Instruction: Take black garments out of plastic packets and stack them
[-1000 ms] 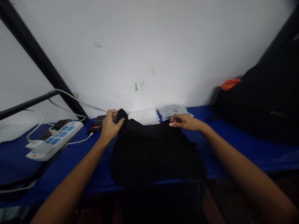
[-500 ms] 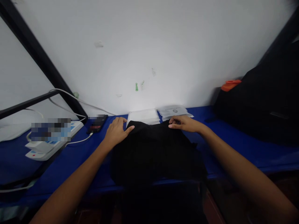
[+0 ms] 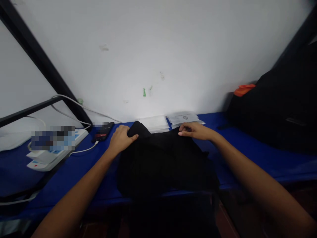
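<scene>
A black cloth (image 3: 163, 162), its exact kind too dark to make out, lies spread over the front of the blue surface in front of me. At its far left corner my left hand (image 3: 121, 138) pinches the fabric, thumb on the near side and fingers partly hidden behind. A flap of the cloth stands up beside that thumb. My right hand (image 3: 195, 130) grips the far right edge with curled fingers, the thumb lying along the near side. Behind the cloth are a flat white packet (image 3: 155, 124) and a clear plastic packet (image 3: 184, 118) with a round dark mark.
Left on the blue tabletop (image 3: 86, 168) lies a black phone (image 3: 105, 130) with a white charging cable (image 3: 83, 152). Farther left is a white power strip (image 3: 47, 162), partly blurred out. A large black bag (image 3: 274, 112) with an orange piece (image 3: 244, 90) stands right, against the white wall (image 3: 198, 59).
My left hand has shifted slightly left and toward me, and the cloth's left corner has risen into a flap covering part of the white packet. My right hand has stayed in place.
</scene>
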Demonstrator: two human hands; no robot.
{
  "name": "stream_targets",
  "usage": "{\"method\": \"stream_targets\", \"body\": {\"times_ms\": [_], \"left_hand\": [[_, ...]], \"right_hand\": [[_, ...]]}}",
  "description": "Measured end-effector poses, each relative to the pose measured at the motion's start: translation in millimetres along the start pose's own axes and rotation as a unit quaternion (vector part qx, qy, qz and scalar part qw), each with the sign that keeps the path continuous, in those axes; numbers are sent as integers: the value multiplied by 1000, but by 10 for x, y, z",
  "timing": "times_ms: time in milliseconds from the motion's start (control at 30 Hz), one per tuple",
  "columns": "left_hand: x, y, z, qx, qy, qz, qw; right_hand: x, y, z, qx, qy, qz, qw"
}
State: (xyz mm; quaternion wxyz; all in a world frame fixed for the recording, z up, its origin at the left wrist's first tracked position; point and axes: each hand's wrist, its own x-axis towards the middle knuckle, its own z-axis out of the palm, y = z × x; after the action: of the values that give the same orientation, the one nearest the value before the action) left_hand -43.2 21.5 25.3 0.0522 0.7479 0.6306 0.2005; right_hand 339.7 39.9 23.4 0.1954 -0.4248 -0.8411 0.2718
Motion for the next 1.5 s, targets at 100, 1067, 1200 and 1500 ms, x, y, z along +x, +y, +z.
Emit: {"method": "stream_targets", "body": {"times_ms": [100,1067,1200,1500], "left_hand": [[-17,34,-92,3,122,-49,991],[-160,489,251,-185,23,271,944],[105,132,279,-35,43,208,976],[317,-118,347,74,1,174,982]], "right_hand": [[-2,-10,-5,-9,-4,0,1000],[40,-601,615,-169,36,-285,943],[21,-587,591,-138,43,-297,944],[7,-621,615,-107,-44,-237,965]]}}
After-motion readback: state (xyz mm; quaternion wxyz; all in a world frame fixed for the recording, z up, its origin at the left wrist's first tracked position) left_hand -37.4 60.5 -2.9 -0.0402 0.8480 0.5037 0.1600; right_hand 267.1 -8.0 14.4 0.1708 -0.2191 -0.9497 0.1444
